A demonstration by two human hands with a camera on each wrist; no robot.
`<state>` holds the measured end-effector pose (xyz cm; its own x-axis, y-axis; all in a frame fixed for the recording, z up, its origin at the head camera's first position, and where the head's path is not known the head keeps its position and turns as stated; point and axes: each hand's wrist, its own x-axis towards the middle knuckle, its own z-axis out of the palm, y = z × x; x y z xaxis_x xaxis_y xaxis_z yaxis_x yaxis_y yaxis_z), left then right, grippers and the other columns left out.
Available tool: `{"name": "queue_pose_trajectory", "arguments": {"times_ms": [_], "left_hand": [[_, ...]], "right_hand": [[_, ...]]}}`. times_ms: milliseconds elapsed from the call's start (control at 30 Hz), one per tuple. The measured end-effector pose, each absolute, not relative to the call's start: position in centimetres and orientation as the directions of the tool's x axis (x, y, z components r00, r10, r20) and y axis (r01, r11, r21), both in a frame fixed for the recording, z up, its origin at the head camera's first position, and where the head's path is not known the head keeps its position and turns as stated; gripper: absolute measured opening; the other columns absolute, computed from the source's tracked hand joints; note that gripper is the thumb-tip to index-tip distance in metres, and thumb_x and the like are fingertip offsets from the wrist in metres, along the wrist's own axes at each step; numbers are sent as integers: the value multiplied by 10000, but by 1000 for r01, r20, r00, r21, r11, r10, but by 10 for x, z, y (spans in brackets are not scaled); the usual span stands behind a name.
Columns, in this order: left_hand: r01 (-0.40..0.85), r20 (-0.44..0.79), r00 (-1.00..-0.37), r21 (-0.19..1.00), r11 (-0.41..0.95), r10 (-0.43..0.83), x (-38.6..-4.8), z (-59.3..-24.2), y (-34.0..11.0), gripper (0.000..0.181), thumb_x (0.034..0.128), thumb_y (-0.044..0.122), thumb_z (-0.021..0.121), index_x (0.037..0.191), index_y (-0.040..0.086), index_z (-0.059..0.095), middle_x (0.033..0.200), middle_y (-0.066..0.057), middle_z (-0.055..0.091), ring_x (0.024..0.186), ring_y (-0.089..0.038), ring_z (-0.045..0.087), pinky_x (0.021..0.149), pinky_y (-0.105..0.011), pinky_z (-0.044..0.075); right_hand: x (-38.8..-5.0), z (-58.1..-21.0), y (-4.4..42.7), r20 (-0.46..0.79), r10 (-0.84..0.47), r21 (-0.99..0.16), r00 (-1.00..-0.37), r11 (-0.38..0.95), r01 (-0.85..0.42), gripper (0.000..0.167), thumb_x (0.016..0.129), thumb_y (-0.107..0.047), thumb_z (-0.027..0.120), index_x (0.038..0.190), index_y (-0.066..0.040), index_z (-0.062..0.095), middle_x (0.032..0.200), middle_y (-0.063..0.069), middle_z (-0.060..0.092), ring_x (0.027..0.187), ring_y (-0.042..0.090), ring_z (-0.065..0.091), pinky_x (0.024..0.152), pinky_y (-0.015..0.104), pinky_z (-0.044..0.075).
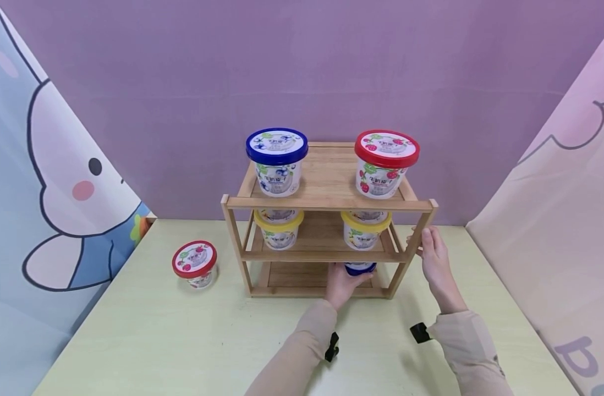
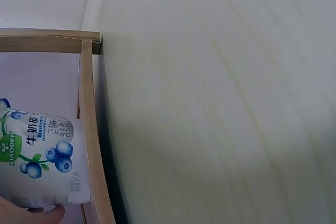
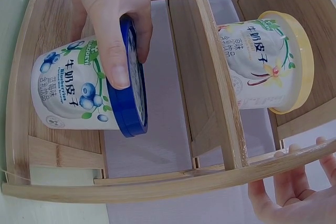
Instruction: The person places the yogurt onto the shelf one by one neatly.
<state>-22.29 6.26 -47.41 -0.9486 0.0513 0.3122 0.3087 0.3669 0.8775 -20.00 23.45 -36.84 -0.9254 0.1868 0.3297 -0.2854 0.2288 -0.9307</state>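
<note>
On the bottom tier of a wooden three-tier rack stands a white blueberry tub with a blue lid. My left hand reaches in from the front and holds this tub around its lid, thumb on the rim in the right wrist view. The left wrist view shows the tub's printed side and only a bit of the hand at the lower left corner. At the rack's right side, my right hand grips the upright post, its fingers passing behind the wood in the right wrist view.
A blue-lidded tub and a red-lidded tub stand on the top tier. Two yellow-lidded tubs occupy the middle tier. Left of the rack, another red-lidded tub sits on the pale table. A purple backdrop rises behind.
</note>
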Motion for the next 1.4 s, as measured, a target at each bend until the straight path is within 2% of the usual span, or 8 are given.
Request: {"name": "queue_pose_trajectory", "arguments": {"times_ms": [133, 433, 667, 867, 1167, 1400], "left_hand": [[296, 293, -954, 882, 367, 65, -223, -473, 62, 804, 665, 238, 774, 1311, 65, 328, 1248, -139, 423, 1146, -266, 422, 963, -360, 362], [310, 304, -949, 868, 387, 79, -220, -467, 60, 768, 688, 313, 745, 1302, 86, 342, 1236, -106, 437, 1132, -236, 425, 947, -344, 376], [292, 298, -953, 874, 388, 46, -212, -464, 56, 809, 732, 349, 704, 1356, 97, 255, 1300, -154, 331, 1195, -304, 326, 970, -422, 334], [251, 251, -967, 891, 378, 51, -203, -459, 50, 759, 779, 370, 650, 1372, 126, 244, 1314, -166, 307, 1215, -323, 293, 974, -457, 315], [233, 233, -971, 880, 414, 50, -190, -450, 42, 773, 790, 350, 642, 1356, 47, 212, 1262, -212, 322, 1177, -345, 354, 973, -478, 313], [217, 192, -976, 862, 457, 102, -179, -442, 31, 696, 822, 316, 613, 1359, 89, 234, 1292, -196, 324, 1176, -348, 372, 957, -490, 330]], "right_hand": [[-199, -368, 234, 328, 184, -931, -926, 230, -284, 201, 957, -336, 293, 964, -213, 452, 841, -50, 525, 783, 20, 513, 728, 128, 436], [-198, -367, 235, 321, 181, -931, -929, 242, -275, 226, 961, -330, 277, 975, -183, 447, 849, -58, 516, 790, 24, 511, 729, 124, 431], [-198, -367, 235, 326, 179, -929, -928, 244, -279, 224, 962, -327, 278, 976, -181, 447, 841, -81, 516, 789, 22, 514, 727, 117, 435], [-198, -367, 235, 331, 171, -927, -928, 242, -286, 220, 963, -321, 275, 972, -180, 444, 841, -100, 515, 799, 20, 510, 735, 118, 432], [-198, -367, 235, 317, 183, -931, -931, 248, -268, 222, 961, -335, 274, 968, -184, 437, 844, -101, 511, 793, 15, 510, 733, 125, 431], [-198, -366, 235, 312, 185, -931, -932, 254, -261, 230, 961, -335, 269, 973, -177, 436, 847, -101, 513, 792, 10, 511, 739, 139, 433]]}}
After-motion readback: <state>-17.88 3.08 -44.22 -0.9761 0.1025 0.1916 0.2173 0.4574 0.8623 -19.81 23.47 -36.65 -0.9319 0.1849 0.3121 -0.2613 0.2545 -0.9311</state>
